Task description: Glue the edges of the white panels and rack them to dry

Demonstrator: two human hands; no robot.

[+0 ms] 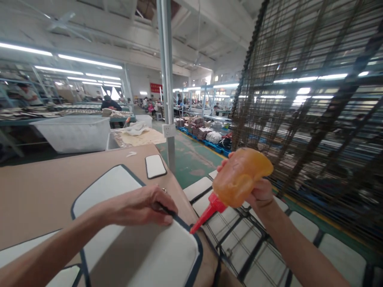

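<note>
A large white panel with rounded corners and a dark edge strip [134, 251] lies on the brown table, its right part near the table edge. My left hand [149, 205] pinches the panel's dark edge, thumb on the white face. In my right hand [260, 193] is a squeeze bottle [239, 175] of amber liquid, tilted nozzle down. Its red tip meets or nearly meets the dark edge by the panel's right corner; contact is hard to tell. Some right fingers are hidden behind the bottle.
A small white panel [155, 166] lies farther back on the brown table [36, 179]. More edged panels [269, 263] sit on a wire rack at right, below a tall stack of wire racks [299, 103]. A metal post [166, 71] stands beyond the table; people work farther back.
</note>
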